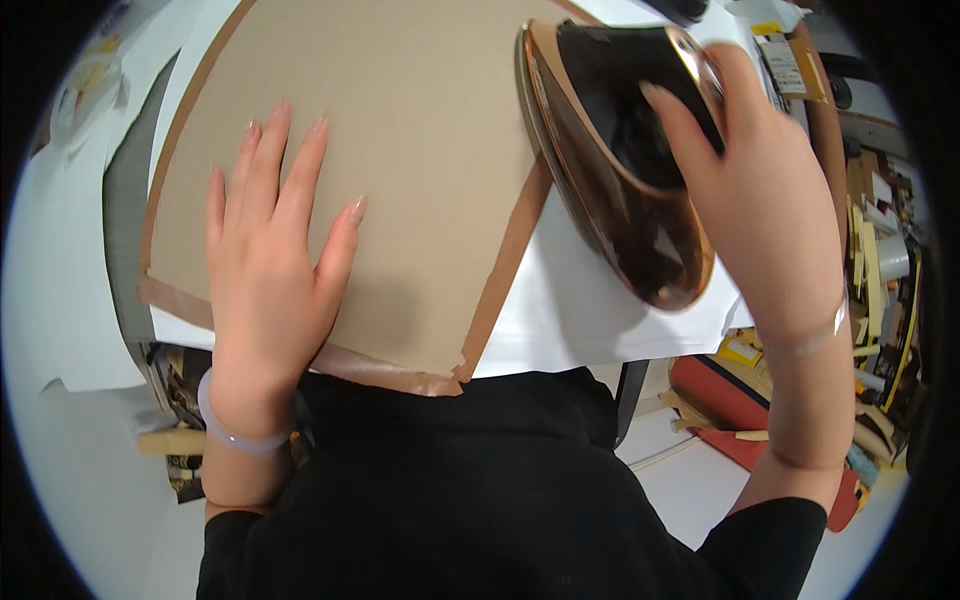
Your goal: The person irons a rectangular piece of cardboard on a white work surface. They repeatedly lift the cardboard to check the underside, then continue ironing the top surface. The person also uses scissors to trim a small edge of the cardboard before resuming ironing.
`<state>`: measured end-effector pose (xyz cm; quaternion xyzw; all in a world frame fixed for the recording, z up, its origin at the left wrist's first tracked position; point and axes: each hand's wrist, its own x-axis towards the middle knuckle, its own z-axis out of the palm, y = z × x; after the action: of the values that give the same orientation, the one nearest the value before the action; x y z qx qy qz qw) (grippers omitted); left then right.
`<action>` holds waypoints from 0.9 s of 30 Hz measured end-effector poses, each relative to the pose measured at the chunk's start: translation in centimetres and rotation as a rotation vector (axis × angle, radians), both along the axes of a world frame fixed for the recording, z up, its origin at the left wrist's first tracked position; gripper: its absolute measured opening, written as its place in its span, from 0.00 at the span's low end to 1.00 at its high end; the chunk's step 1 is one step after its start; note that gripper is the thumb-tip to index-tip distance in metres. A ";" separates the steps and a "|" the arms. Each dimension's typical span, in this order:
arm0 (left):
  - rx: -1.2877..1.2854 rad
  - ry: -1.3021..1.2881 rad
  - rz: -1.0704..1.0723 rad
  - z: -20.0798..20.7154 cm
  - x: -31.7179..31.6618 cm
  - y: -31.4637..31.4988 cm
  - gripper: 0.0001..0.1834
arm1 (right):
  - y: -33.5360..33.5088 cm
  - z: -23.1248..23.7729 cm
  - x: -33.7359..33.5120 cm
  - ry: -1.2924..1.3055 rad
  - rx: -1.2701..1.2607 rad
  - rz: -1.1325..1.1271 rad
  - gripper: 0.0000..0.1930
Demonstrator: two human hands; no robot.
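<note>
A tan sheet (420, 170) edged with a brown strip (500, 275) lies across the table in front of me. My left hand (268, 245) rests flat on its left part, fingers spread and holding nothing. At the right, my right hand (765, 190) is closed round the handle of a dark clothes iron (635, 215) with copper-coloured trim. The iron is tilted, its narrow end toward me, and it overlaps the sheet's right edge. Whether its soleplate touches the surface I cannot tell.
White paper (570, 315) lies under the sheet and reaches the table's near edge. A dark object (685, 8) is cut off at the top. Right of the table are a red roll (715, 395) and piled scraps (880, 290). A clear plastic bag (90, 100) is at far left.
</note>
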<state>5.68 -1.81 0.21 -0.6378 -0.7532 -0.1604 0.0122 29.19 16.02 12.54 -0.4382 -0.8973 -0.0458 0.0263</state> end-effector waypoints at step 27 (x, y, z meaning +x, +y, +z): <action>-0.021 0.012 -0.202 0.6 9.4 -3.3 0.40 | -3.9 4.9 9.3 0.862 0.174 0.156 0.20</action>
<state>15.11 -5.15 0.78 -0.7115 -0.6867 -0.1492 -0.0064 38.48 12.16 17.41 -0.3444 -0.8276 0.0676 0.4381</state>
